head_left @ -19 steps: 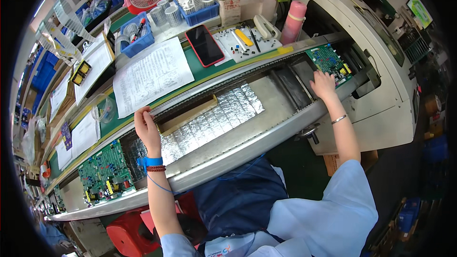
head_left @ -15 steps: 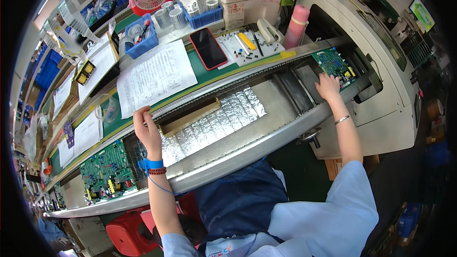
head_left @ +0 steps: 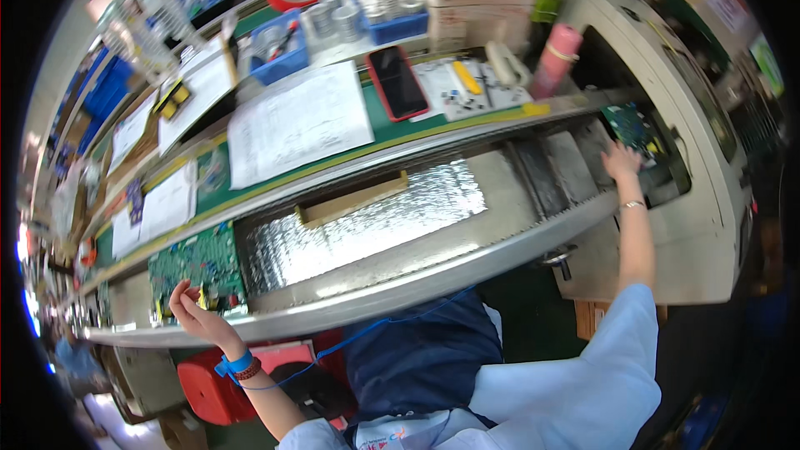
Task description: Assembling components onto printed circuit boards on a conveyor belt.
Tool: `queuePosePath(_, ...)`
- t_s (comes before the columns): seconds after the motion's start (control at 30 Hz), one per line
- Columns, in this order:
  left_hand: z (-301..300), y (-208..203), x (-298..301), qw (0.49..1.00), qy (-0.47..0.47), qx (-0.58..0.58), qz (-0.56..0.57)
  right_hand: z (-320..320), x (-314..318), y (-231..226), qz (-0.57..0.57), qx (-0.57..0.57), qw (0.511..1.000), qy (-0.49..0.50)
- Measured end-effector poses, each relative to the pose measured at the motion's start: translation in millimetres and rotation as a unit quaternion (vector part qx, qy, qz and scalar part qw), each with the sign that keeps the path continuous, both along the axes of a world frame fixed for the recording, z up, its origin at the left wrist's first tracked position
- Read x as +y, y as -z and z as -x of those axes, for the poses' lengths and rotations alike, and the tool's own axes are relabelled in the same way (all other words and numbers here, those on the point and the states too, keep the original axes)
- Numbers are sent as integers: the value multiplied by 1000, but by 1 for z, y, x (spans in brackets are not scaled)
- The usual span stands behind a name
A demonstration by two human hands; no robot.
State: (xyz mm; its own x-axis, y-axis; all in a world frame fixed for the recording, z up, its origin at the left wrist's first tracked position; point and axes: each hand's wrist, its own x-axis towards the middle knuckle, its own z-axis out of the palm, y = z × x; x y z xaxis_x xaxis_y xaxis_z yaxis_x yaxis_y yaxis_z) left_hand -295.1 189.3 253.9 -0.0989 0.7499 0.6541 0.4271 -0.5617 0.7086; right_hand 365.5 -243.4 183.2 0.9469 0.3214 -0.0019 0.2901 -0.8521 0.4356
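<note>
My left hand point(head_left: 198, 317) hovers at the near edge of a large green circuit board point(head_left: 196, 254) on the left of the conveyor. Its fingers are loosely bent and apart, with nothing in them. A blue strap point(head_left: 237, 364) with a cord circles that wrist. At the far right, my right hand point(head_left: 622, 163) rests its outstretched fingers against the near-left edge of a second circuit board point(head_left: 631, 127), which lies at the mouth of a cream-coloured machine point(head_left: 667, 242). Part of this board is hidden by the hand and blurred.
A metal conveyor rail point(head_left: 400, 279) runs across in front of me. A cardboard strip point(head_left: 352, 200) lies inside it, by silvery foil point(head_left: 400, 221). Along the far bench are papers point(head_left: 300, 125), a red-edged phone point(head_left: 397, 83), blue bins point(head_left: 279, 58) and a pink bottle point(head_left: 557, 60).
My left hand has moved left and nearer, from above the conveyor's middle to the left board. My right hand stays at the right board, which sits farther into the machine; the whole view has shifted.
</note>
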Motion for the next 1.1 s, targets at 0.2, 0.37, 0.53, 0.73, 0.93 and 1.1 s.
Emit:
queuePosePath(0.2,61,18,-2,991,-123,23,47,-54,-51,22,31,48,998,38)
queuePosePath(0.37,91,38,8,989,-138,-8,52,-123,-86,59,-91,116,987,65)
queuePosePath(0.53,103,51,20,973,-202,99,48,-73,-13,17,-88,-7,996,-6)
queuePosePath(0.73,94,48,19,976,-192,98,31,-20,53,-25,-161,-97,969,-162)
queuePosePath(0.93,69,42,-8,983,-112,145,-9,75,137,-63,-241,-78,902,-350)
queuePosePath(1.1,40,34,-31,975,-44,214,-38,183,209,-91,-326,32,819,-471)
